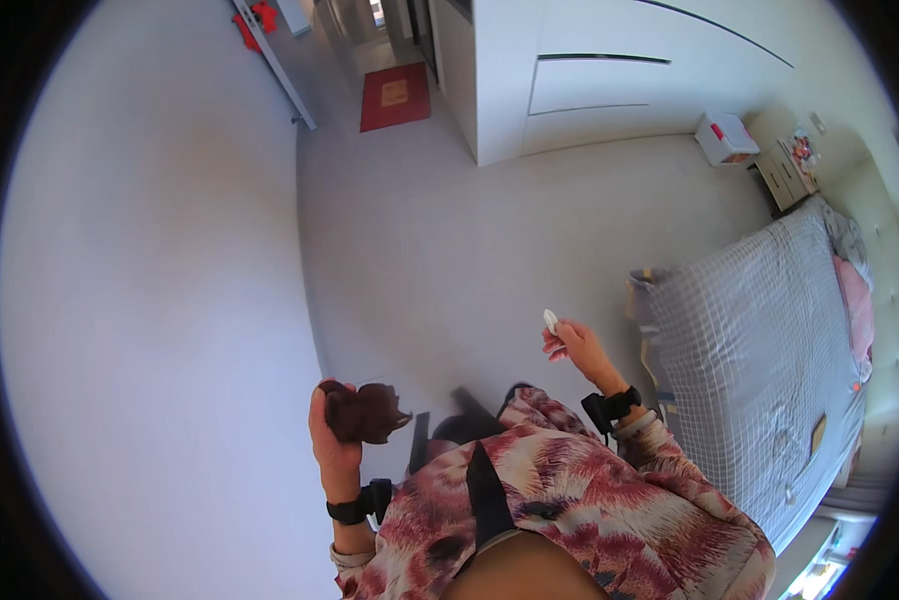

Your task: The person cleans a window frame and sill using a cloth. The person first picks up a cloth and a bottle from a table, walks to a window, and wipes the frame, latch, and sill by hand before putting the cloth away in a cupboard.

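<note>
My left hand [336, 452] is closed around a dark brown, slightly shiny, lumpy thing [367, 412] with a pointed tip on its right side. Its kind cannot be made out. The hand is beside the white wall, in front of my body. Farther right, my right hand [575, 345] pinches a small white object [550, 321], narrow and rounded, between its fingers. It looks like a folded tissue or wipe, but it is too small to be sure. Both hands are raised above the grey floor, well apart from each other.
A bed [744, 330] with a grey checked cover stands at my right. Beyond it are a small nightstand [784, 178] and a white lidded box [725, 138]. White cabinets [594, 85] line the far side. A red mat [395, 97] lies by the doorway; a wall [159, 300] runs along my left.
</note>
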Motion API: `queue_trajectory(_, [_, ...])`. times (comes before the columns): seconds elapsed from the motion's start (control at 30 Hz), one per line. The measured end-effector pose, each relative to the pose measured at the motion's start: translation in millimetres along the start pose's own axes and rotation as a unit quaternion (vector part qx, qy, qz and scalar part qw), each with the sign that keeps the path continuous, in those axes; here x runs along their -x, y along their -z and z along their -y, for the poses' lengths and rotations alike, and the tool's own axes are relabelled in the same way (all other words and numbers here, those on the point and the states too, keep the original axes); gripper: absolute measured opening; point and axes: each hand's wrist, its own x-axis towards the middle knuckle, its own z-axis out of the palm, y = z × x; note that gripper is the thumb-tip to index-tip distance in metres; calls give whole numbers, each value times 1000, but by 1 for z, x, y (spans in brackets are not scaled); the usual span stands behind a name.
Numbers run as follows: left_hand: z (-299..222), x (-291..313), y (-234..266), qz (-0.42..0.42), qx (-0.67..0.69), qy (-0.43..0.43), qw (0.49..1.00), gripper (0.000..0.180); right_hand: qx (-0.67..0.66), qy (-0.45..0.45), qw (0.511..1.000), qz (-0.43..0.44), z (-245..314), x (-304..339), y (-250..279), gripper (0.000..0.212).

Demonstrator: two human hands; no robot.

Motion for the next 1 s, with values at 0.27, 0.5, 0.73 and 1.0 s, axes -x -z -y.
queue_trajectory(0.27, [-58, -163, -49, 9, -88, 2, 996, 33, -3, -40, 999, 0, 67, -137, -41, 31])
queue_trajectory(0.5, [-93, -322, -96, -77, -27, 8, 997, 31, -3, -3, 1000, 15, 162, -337, -68, 30])
queue_trajectory(0.73, [-146, -436, -148, -75, -65, -42, 994, 30, 70, 40, 993, 86, 275, -494, -116, 30])
queue_trajectory(1.0, [-183, -593, -139, -76, -72, -58, 993, 34, 72, 16, 993, 95, 307, -640, -182, 30])
